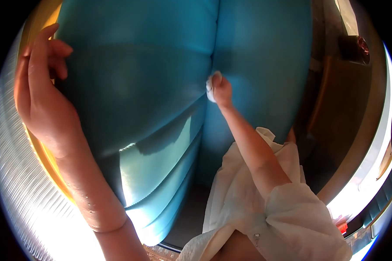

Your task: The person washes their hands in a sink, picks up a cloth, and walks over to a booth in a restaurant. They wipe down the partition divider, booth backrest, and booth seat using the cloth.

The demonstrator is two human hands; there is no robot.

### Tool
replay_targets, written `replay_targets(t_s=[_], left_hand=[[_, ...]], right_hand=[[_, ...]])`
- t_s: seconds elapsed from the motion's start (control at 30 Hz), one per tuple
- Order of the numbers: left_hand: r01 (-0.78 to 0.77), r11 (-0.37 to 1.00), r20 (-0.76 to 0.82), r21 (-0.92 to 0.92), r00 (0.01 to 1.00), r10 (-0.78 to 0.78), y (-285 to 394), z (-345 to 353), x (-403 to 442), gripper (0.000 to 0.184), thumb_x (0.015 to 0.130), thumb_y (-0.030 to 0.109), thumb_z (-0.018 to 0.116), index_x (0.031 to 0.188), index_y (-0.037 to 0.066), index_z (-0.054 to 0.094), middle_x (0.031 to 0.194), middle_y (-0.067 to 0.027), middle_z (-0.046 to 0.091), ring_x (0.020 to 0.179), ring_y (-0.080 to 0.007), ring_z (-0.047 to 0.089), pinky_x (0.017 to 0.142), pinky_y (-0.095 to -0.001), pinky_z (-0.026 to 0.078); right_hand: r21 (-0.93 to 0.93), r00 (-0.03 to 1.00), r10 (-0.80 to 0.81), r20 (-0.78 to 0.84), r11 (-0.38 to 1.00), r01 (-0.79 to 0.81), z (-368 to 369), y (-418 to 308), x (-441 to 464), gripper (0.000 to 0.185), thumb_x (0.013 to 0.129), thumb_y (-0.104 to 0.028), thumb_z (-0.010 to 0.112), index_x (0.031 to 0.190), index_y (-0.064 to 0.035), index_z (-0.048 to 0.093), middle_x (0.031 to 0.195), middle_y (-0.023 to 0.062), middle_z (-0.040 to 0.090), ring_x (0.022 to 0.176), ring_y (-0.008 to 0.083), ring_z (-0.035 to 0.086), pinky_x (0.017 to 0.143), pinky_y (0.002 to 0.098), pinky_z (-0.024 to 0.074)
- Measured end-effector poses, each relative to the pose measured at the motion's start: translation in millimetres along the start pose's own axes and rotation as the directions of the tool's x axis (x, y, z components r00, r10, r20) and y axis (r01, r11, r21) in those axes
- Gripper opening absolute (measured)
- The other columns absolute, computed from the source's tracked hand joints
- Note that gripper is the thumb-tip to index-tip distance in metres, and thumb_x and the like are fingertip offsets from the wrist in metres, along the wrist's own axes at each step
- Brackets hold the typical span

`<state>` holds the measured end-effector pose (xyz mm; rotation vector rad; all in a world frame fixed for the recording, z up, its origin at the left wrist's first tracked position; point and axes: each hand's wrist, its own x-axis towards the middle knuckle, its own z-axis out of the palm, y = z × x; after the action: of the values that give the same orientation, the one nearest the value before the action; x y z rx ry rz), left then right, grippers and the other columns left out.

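Note:
A teal padded seat (135,78) fills the middle of the view, with a seam between its stitched backrest and the smoother cushion. My right hand (222,90) is closed around a crumpled white cloth (211,89), close to that seam. The cloth lies mostly hidden in my fingers; whether it touches the seat is hard to tell. At the left, my left hand (43,82) is raised beside the yellow edge (48,154) of the seat back. Its fingers are loosely bent and apart, and I see nothing in them.
A brown table (342,100) with a curved edge runs along the right. On it, near the top right, is a dark cylindrical object (354,49). A bright ribbed surface (11,143) lies beyond the yellow edge. Sunlight falls across the lower seat.

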<state>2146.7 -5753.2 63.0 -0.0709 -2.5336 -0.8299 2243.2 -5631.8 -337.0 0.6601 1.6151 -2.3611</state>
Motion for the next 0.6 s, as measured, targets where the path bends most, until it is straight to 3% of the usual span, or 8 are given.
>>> replay_targets(t_s=[0.07,0.13,0.2,0.23,0.3,0.4,0.47,0.6], left_hand=[[-0.018,0.998,0.053,0.063,0.998,0.014,-2,-3,0,0.031,0.092,0.016,0.038,0.104,0.002,0.063,0.078,-0.0005,0.057,0.063,-0.0063,0.039,0.062,-0.0189,0.031],[-0.100,0.977,0.116,0.186,0.990,0.079,-7,-7,4,0.032,0.093,0.016,0.036,0.106,0.003,0.062,0.080,-0.0004,0.057,0.064,-0.0063,0.039,0.061,-0.0186,0.031],[-0.139,0.972,0.152,0.191,0.982,0.111,-13,-10,6,0.033,0.092,0.017,0.036,0.107,0.004,0.062,0.080,-0.0002,0.057,0.064,-0.0064,0.039,0.061,-0.0188,0.031],[-0.140,0.968,0.171,0.208,0.980,0.104,-8,-8,6,0.033,0.092,0.017,0.036,0.107,0.004,0.062,0.081,-0.0002,0.058,0.064,-0.0064,0.039,0.061,-0.0187,0.031],[-0.128,0.957,0.147,0.259,0.985,0.092,4,-3,0,0.032,0.092,0.016,0.037,0.107,0.003,0.062,0.080,-0.0006,0.058,0.064,-0.0066,0.039,0.062,-0.0186,0.032],[0.000,0.996,0.038,0.093,0.999,-0.004,-2,-1,1,0.030,0.091,0.014,0.039,0.107,0.001,0.061,0.080,-0.0016,0.058,0.064,-0.0068,0.039,0.063,-0.0189,0.032],[0.020,0.999,0.035,0.034,0.999,-0.022,0,-4,3,0.029,0.090,0.013,0.041,0.107,0.000,0.061,0.080,-0.0023,0.059,0.064,-0.0069,0.040,0.064,-0.0192,0.032],[-0.148,0.946,0.152,0.287,0.982,0.107,-9,-13,3,0.035,0.091,0.015,0.033,0.107,0.000,0.061,0.083,-0.0024,0.060,0.065,-0.0075,0.040,0.063,-0.0190,0.032]], right_hand=[[0.139,0.998,-0.022,-0.050,0.990,0.029,16,-78,32,0.035,0.089,-0.033,0.043,0.084,-0.0013,0.056,0.071,0.0167,0.061,0.066,0.0325,0.059,0.062,0.0391,0.0458],[-0.449,0.907,-0.288,-0.308,0.884,0.128,44,-94,58,0.033,0.089,-0.033,0.044,0.083,-0.0013,0.055,0.070,0.0159,0.060,0.066,0.0305,0.059,0.061,0.0385,0.0453],[-0.386,0.922,-0.112,-0.371,0.922,-0.044,61,-81,42,0.034,0.088,-0.034,0.046,0.084,-0.0009,0.055,0.073,0.0170,0.060,0.069,0.0319,0.059,0.061,0.0392,0.0450],[-0.477,0.884,-0.234,-0.404,0.879,0.015,57,-34,46,0.034,0.088,-0.033,0.045,0.081,-0.0013,0.054,0.068,0.0152,0.059,0.066,0.0315,0.059,0.060,0.0390,0.0446],[-0.209,0.958,0.194,-0.213,0.948,-0.239,44,-38,4,0.034,0.090,-0.032,0.039,0.081,-0.0032,0.056,0.065,0.0128,0.058,0.063,0.0293,0.058,0.059,0.0380,0.0446],[-0.758,0.995,-0.044,-0.084,0.652,-0.035,14,9,-24,0.036,0.089,-0.033,0.037,0.085,-0.0053,0.059,0.078,0.0125,0.063,0.075,0.0320,0.060,0.065,0.0380,0.0463],[-0.805,1.000,-0.016,0.014,0.593,0.020,-2,11,-7,0.035,0.088,-0.034,0.038,0.088,-0.0057,0.059,0.085,0.0132,0.064,0.083,0.0342,0.060,0.070,0.0400,0.0466],[-0.278,0.987,-0.015,-0.159,0.960,-0.030,9,-60,59,0.034,0.088,-0.033,0.040,0.089,-0.0033,0.057,0.086,0.0185,0.063,0.080,0.0334,0.061,0.068,0.0397,0.0473]])
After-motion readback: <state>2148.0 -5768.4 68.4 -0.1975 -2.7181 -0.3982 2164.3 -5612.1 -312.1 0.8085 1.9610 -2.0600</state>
